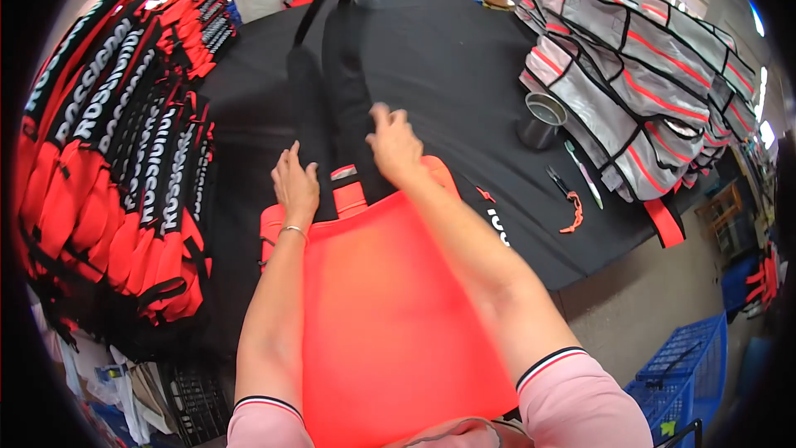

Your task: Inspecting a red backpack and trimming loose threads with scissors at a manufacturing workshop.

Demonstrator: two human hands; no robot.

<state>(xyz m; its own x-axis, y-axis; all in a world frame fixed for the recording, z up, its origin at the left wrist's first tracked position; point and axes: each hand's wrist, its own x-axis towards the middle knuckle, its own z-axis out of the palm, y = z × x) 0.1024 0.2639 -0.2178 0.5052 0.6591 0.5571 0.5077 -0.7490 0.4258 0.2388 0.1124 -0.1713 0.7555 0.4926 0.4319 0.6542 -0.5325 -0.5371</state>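
A bright red-orange backpack (pixel 390 307) lies in front of me, its near end toward my body. Two black padded shoulder straps (pixel 308 104) run from its top away across the dark table, their far ends blurred. My left hand (pixel 297 185) rests beside the left strap at the bag's top edge, fingers spread and holding nothing. Over the right edge of the other strap (pixel 347 83) is my right hand (pixel 395 145), its fingers loosely bent and apart; I see nothing gripped in it. A short red tab (pixel 350 197) with a grey end sits between my hands.
Stacked red and black straps (pixel 149 166) line the table's left side. Grey panels with black and red trim (pixel 638 75) are piled at the right. Near them are a dark metal cup (pixel 543 123), small thread snips (pixel 564 191) and a pen (pixel 584 174). Blue crates (pixel 680 365) stand on the floor.
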